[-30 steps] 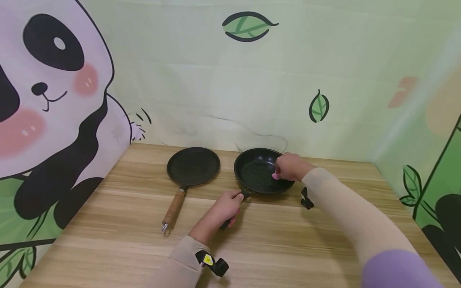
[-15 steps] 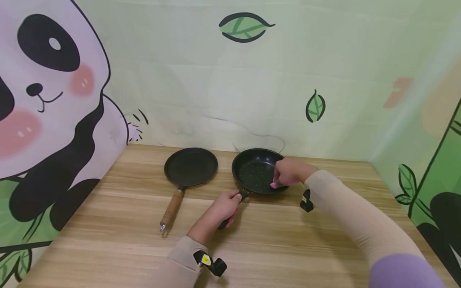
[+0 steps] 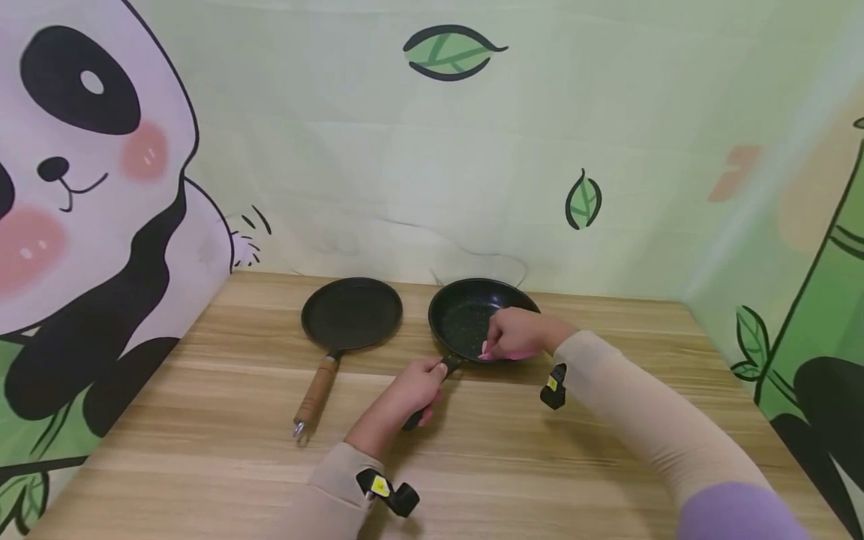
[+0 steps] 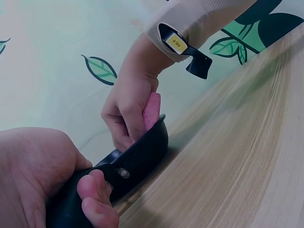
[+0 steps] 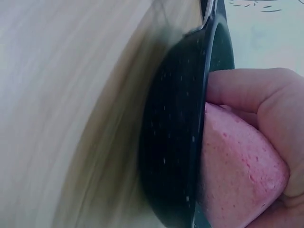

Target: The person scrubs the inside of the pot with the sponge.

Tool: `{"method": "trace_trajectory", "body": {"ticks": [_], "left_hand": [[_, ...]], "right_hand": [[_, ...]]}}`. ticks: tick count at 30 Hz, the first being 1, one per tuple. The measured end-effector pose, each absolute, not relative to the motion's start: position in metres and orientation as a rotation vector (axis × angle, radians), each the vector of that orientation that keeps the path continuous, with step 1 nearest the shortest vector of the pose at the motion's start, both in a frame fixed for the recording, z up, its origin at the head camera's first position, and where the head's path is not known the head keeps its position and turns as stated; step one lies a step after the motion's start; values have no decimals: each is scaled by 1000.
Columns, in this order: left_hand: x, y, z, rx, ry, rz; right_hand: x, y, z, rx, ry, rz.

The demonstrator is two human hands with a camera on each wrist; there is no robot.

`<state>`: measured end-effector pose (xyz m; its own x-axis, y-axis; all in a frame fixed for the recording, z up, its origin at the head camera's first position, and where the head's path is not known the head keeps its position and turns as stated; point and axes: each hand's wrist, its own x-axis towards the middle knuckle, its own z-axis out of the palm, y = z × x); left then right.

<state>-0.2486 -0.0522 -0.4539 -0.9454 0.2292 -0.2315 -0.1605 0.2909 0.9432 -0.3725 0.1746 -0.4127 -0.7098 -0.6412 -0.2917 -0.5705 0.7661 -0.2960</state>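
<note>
A black frying pan [image 3: 461, 319] with a deep, speckled inside sits on the wooden table. My left hand [image 3: 415, 388] grips its black handle, the thumb lying along the top; the left wrist view shows the fingers curled round the handle [image 4: 71, 199]. Inside the pan, near its front right rim, my right hand [image 3: 518, 332] holds a pink sponge [image 5: 240, 168]. The sponge bulges out between thumb and fingers and is pressed against the pan's inner side; its lower part is hidden behind the rim in the right wrist view.
Left of the frying pan lies a flat black pan [image 3: 352, 313] with a wooden handle [image 3: 316, 391] pointing toward me. The wooden table [image 3: 540, 480] meets a wall [image 3: 324, 150] printed with a panda and leaves. A small black device [image 3: 388, 491] is strapped to each wrist.
My right hand has moved the sponge left and toward me along the pan's inside, from the right side to the front. The left hand keeps its grip; the whole view shifts slightly.
</note>
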Motion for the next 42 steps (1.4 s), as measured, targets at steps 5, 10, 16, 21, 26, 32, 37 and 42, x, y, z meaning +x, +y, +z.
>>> {"method": "trace_trajectory", "body": {"ticks": [5, 10, 16, 21, 26, 32, 37, 42], "left_hand": [[-252, -54, -458, 49, 2243, 1674], [-254, -55, -460, 57, 2241, 1646], [-255, -57, -455, 62, 2238, 1642], [-253, -59, -454, 64, 2245, 1644], [-253, -58, -456, 77, 2238, 1653], [-253, -56, -458, 100, 2228, 1661], [-251, -57, -456, 64, 2228, 1646], [-250, -56, -452, 49, 2240, 1656]], "right_hand": [[-373, 164, -423, -951, 2628, -292], [-369, 147, -421, -948, 2676, -344], [-372, 127, -426, -919, 2778, -389], [-381, 118, -442, -920, 2877, -464], [-391, 115, -453, -880, 2961, -522], [-407, 119, -458, -695, 3083, -415], [-415, 126, -458, -597, 3098, -341], [-414, 132, -454, -736, 3046, -401]]}}
